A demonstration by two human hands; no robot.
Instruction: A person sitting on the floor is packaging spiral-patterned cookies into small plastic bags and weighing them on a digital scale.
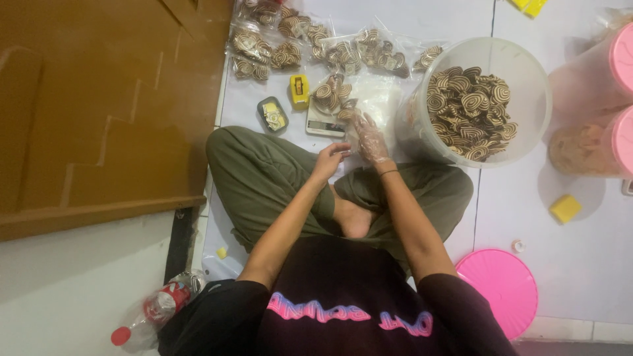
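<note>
Cookies with brown and cream swirls are heaped in a large clear tub [527, 86] at two o'clock from the hands, close to the seated person's right knee. The left hand [330, 158] is closed in a pinch on the edge of a clear bag [353, 142], which lies crumpled just in front of the crossed legs. The right hand [370, 140], covered by a thin transparent glove, is held loose with fingers spread against the same bag; whether the fingers are inside the bag or only laid on it cannot be told. At twelve o'clock, touching the bag's far edge, a small white scale [322, 125] is seen with a pile of cookies [331, 94] on top. A yellow tape dispenser [299, 89] and a small grey tray [272, 114] are set at eleven o'clock, and filled bags [290, 39] are spread beyond them. A pink lid [504, 290] lies at five o'clock, and a yellow sponge [565, 208] at four o'clock. The step in hand is judged to be the opening of the bag's mouth between the two hands. For that, the pinched edge must be kept firm while the film is parted by the gloved fingers, well clear of the loaded scale.
</note>
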